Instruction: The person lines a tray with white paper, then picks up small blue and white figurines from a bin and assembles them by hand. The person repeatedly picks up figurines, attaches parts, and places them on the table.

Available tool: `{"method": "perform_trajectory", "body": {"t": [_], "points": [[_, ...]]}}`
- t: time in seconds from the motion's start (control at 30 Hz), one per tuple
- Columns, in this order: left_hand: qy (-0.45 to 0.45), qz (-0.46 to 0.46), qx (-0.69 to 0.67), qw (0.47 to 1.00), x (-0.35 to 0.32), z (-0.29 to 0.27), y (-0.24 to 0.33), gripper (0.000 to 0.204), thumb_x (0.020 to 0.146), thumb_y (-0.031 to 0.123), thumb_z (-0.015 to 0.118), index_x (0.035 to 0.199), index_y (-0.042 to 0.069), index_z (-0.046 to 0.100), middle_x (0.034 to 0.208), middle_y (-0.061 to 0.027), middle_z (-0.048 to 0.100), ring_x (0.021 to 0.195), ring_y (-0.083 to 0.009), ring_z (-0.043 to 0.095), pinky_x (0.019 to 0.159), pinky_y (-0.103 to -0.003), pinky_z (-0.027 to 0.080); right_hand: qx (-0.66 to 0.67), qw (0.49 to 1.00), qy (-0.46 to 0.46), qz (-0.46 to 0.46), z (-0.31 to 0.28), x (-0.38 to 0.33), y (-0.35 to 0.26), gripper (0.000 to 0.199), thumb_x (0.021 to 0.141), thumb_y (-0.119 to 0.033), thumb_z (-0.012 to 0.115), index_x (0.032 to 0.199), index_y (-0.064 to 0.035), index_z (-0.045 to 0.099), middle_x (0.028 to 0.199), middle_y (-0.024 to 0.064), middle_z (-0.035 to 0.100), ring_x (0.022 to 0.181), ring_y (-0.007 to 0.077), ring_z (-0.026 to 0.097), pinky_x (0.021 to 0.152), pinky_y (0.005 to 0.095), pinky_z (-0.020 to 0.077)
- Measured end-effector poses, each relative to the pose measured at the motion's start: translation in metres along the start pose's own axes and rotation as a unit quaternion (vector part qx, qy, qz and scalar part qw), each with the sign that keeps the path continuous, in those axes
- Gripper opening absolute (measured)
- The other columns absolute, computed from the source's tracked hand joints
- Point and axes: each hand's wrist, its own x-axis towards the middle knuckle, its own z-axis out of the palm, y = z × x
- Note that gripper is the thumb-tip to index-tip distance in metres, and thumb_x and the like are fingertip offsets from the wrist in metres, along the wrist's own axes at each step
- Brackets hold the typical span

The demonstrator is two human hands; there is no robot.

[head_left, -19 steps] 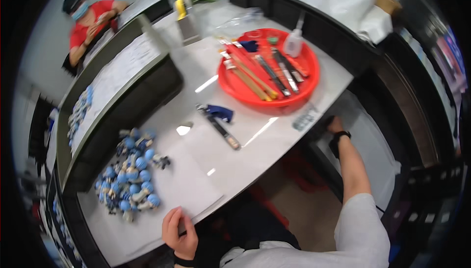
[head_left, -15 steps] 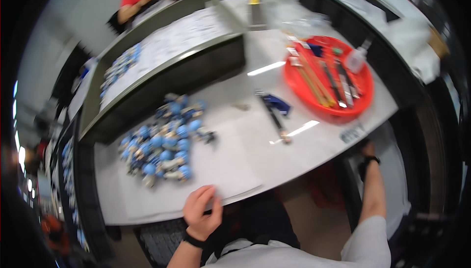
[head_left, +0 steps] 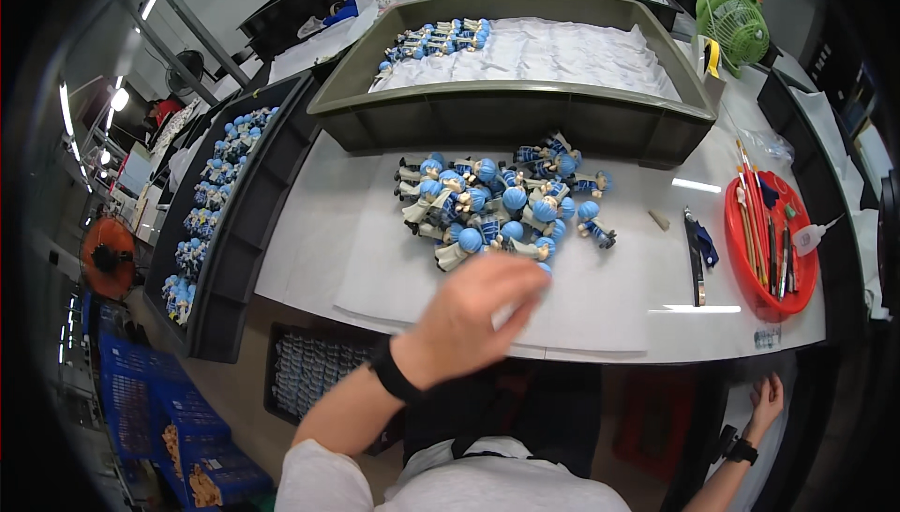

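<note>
Left hand (head_left: 469,313) now at near edge of blue-topped figurines (head_left: 514,198)

A factory workshop: identical blue-haired figurines (head_left: 514,198) heaped mid-frame on a desk (head_left: 600,320), brushes (head_left: 748,231) at right, a figurine-filled bin (head_left: 260,217) at left.

no text, label, brand, number or sign can be read anywhere in the scene; any small marks are too tiny or blurred to make out.
</note>
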Motion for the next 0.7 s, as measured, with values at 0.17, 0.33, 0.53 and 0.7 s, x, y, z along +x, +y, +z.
{"method": "perform_trajectory", "body": {"t": [0.17,0.33,0.53,0.7], "points": [[-0.01,-0.047,0.12,0.992,0.037,-0.046,-0.069,0.021,0.08,0.011,0.065,0.099,0.002,0.065,0.099,-0.0129,0.065,0.097,-0.0312,0.058,0.086,-0.038,0.045,0.116,0.991,-0.064,-0.021,0.054,-0.098,-0.099,0.027,0.09,-0.012,0.061,0.115,-0.0029,0.058,0.1,0.0049,0.063,0.078,0.0107,0.061,0.065,0.0203,0.0479],[-0.07,-0.104,0.214,0.969,0.041,-0.046,-0.115,0.024,0.081,0.016,0.065,0.102,0.005,0.066,0.101,-0.0112,0.064,0.101,-0.0304,0.054,0.09,-0.04,0.041,0.148,0.962,-0.214,-0.077,0.112,-0.162,-0.152,0.018,0.089,-0.006,0.06,0.106,-0.0002,0.059,0.093,0.0084,0.064,0.075,0.0122,0.061,0.065,0.022,0.0496],[-0.042,-0.156,0.121,0.979,0.042,-0.043,-0.118,0.026,0.074,0.012,0.07,0.1,0.007,0.067,0.097,-0.0116,0.064,0.092,-0.032,0.057,0.083,-0.04,0.045,0.198,0.917,-0.343,-0.05,0.167,-0.225,-0.198,0.017,0.086,0.0,0.062,0.102,0.0016,0.06,0.089,0.0086,0.065,0.077,0.0132,0.063,0.068,0.0232,0.0509],[0.094,-0.186,-0.156,0.966,0.032,-0.051,-0.08,0.031,0.075,-0.001,0.069,0.106,0.0,0.063,0.098,-0.0095,0.064,0.092,-0.0201,0.061,0.079,-0.029,0.049,0.249,0.868,-0.427,-0.049,0.2,-0.261,-0.22,0.018,0.085,0.001,0.062,0.103,0.0032,0.06,0.09,0.0107,0.067,0.078,0.0142,0.064,0.068,0.0238,0.0518]]}}
